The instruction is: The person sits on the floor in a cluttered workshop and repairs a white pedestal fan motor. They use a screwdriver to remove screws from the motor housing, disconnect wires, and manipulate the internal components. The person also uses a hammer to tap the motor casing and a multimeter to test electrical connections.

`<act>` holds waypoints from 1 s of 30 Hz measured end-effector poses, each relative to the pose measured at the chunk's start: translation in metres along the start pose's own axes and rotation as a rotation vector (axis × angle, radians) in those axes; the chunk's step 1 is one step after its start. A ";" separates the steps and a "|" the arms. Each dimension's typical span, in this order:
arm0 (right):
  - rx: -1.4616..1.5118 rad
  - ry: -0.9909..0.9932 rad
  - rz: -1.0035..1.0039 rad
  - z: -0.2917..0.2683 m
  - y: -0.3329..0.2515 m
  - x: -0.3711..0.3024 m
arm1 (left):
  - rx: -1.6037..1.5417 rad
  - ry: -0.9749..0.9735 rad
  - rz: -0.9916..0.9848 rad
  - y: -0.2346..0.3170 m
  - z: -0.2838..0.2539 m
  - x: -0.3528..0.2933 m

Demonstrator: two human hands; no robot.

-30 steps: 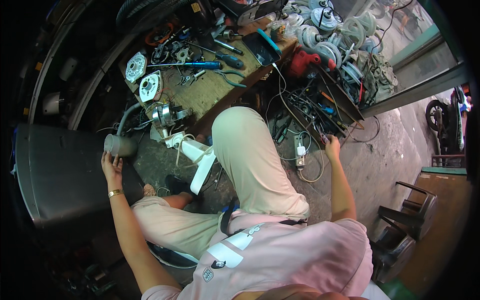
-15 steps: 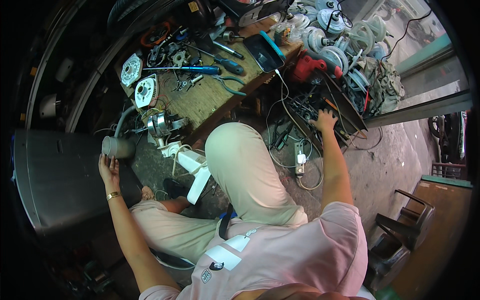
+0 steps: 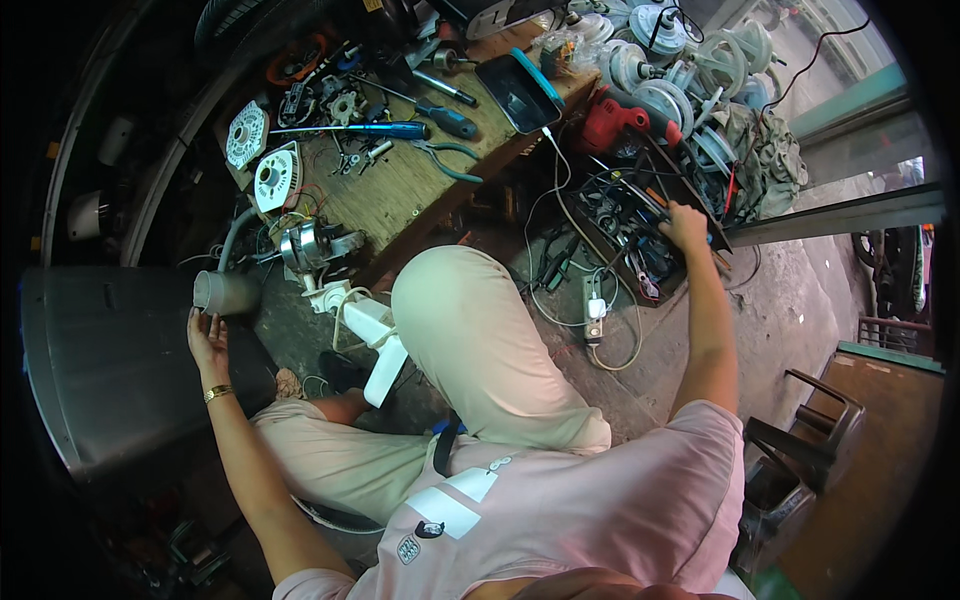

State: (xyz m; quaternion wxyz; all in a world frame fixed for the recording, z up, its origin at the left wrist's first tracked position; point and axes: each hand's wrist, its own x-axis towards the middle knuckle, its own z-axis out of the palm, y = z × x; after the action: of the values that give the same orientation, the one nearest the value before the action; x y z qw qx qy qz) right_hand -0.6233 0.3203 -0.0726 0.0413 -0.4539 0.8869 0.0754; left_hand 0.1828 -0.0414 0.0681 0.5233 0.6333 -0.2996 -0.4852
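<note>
My left hand (image 3: 208,343) has its fingers loosely extended and apart, with the fingertips beside the lower rim of a grey cup-shaped plastic part (image 3: 228,293); it holds nothing. My right hand (image 3: 686,228) reaches into a dark open toolbox (image 3: 705,190) on the floor, fingers curled round a long thin-shafted tool (image 3: 640,192). Whether this is a screwdriver I cannot tell. Below that hand, several pliers and other hand tools (image 3: 625,240) lie jumbled in the box. Near my knee stands a motor (image 3: 303,248) on a white neck and bracket (image 3: 370,323).
A wooden bench (image 3: 400,205) carries screwdrivers (image 3: 450,120), pliers (image 3: 448,160), motor covers (image 3: 277,180) and a phone (image 3: 520,92). Next to the toolbox are a red power tool (image 3: 612,122), a power strip (image 3: 594,308) with cables, and white plastic parts (image 3: 665,100). A dark metal cabinet (image 3: 120,360) stands left.
My right hand has moved right within the toolbox and closed from spread fingers round a long thin tool. My left hand stays beside the grey cup-shaped part. The whole view has shifted slightly.
</note>
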 end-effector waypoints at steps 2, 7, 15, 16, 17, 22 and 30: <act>-0.013 -0.021 -0.055 -0.015 0.017 0.003 | 0.007 -0.027 0.011 -0.002 0.002 0.000; 0.006 0.001 -0.059 -0.015 0.014 0.001 | -0.008 -0.047 0.018 -0.001 0.004 -0.003; 0.021 0.001 0.031 -0.002 0.004 -0.011 | -0.009 0.001 0.016 -0.001 -0.010 0.002; 0.022 0.001 0.040 -0.001 0.004 -0.012 | -0.008 0.001 0.018 -0.002 -0.010 0.002; 0.021 0.011 0.037 0.000 0.004 -0.013 | -0.007 0.001 0.020 -0.002 -0.009 0.002; 0.031 0.011 0.049 -0.001 0.004 -0.014 | -0.010 -0.010 0.013 -0.003 -0.007 0.005; 0.624 -0.048 0.032 0.068 -0.002 0.005 | -0.023 -0.020 0.015 -0.006 -0.006 0.009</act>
State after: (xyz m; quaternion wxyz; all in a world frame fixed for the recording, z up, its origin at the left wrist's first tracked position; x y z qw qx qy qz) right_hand -0.6242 0.3267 -0.1408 0.1985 -0.4035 0.8730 -0.1889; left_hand 0.1911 -0.0450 0.0600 0.5311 0.6200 -0.3039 -0.4912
